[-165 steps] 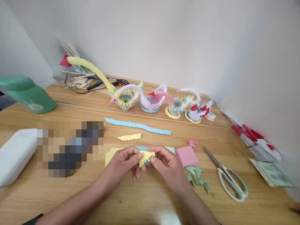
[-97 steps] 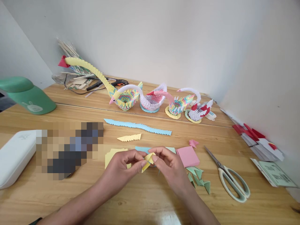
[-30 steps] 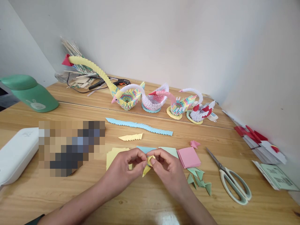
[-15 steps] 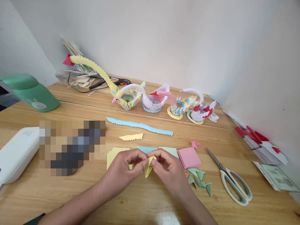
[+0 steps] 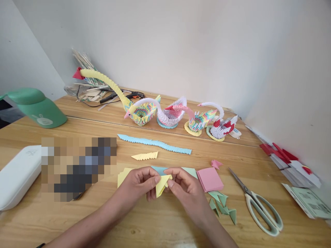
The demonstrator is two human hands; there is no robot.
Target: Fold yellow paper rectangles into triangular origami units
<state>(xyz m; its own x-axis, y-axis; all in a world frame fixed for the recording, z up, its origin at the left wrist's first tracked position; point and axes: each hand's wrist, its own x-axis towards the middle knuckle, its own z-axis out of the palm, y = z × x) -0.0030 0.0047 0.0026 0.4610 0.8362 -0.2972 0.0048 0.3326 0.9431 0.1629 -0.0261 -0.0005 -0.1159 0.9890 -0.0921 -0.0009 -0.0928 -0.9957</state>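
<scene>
Two hands pinch one yellow folded paper (image 5: pixel 162 185) between them: the left hand (image 5: pixel 144 184) holds its left corner with thumb and fingers, the right hand (image 5: pixel 182 184) its right corner. It is above the worktop (image 5: pixel 155 225), in front of a blue sheet (image 5: pixel 159 169). Pink sheets (image 5: pixel 210 179) lie near the right hand, beside green folded pieces (image 5: pixel 223 204).

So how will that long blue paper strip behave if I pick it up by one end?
The blue strip may sag or flex, since it's many small folded pieces in a wavy row. It could pull apart at those joints. It's likely light, being paper, and its flat lie suggests it won't roll.
</scene>
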